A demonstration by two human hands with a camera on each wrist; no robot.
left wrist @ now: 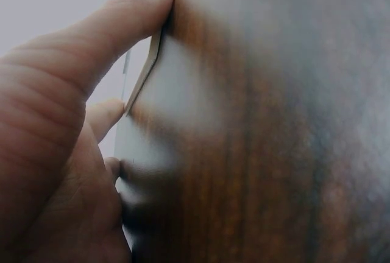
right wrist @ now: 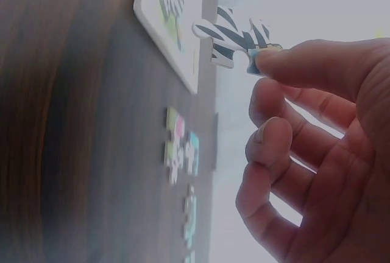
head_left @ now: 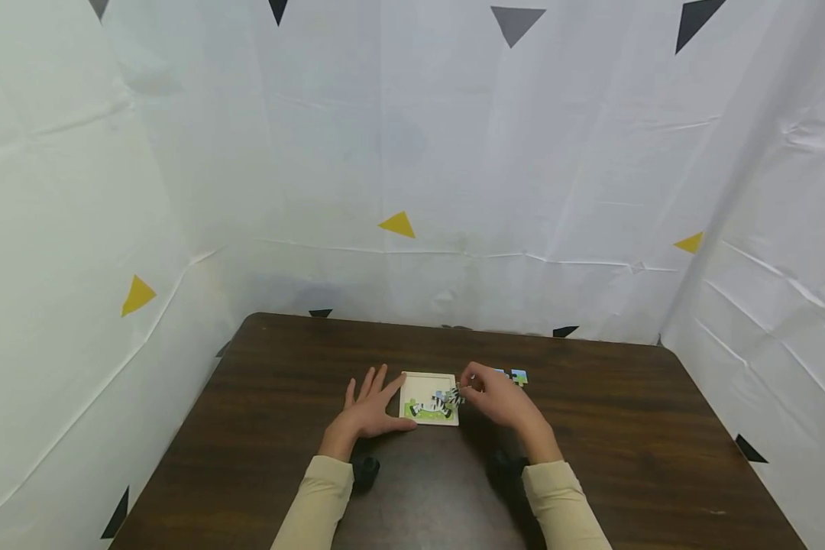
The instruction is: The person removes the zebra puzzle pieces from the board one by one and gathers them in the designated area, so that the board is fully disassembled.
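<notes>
A square puzzle tray [head_left: 429, 424] with a pale wooden rim lies on the table, and fitted pieces form part of a zebra on green along its near side. My left hand [head_left: 370, 413] is spread at the tray's left side. Its straight thumb [left wrist: 131, 16] touches the near edge, while the index finger reaches the far left corner. Over the tray's right edge, my right hand [head_left: 498, 395] pinches a black-and-white striped puzzle piece [right wrist: 228, 35] between thumb and fingers. That piece is raised off the table, with a blue patch by the thumb.
Loose puzzle pieces [head_left: 519, 376] lie on the table beyond the right hand; several show in the right wrist view, some green and pink [right wrist: 175, 126]. The dark wooden table [head_left: 282, 367] ends at a white curtain [head_left: 454, 153] behind and at both sides.
</notes>
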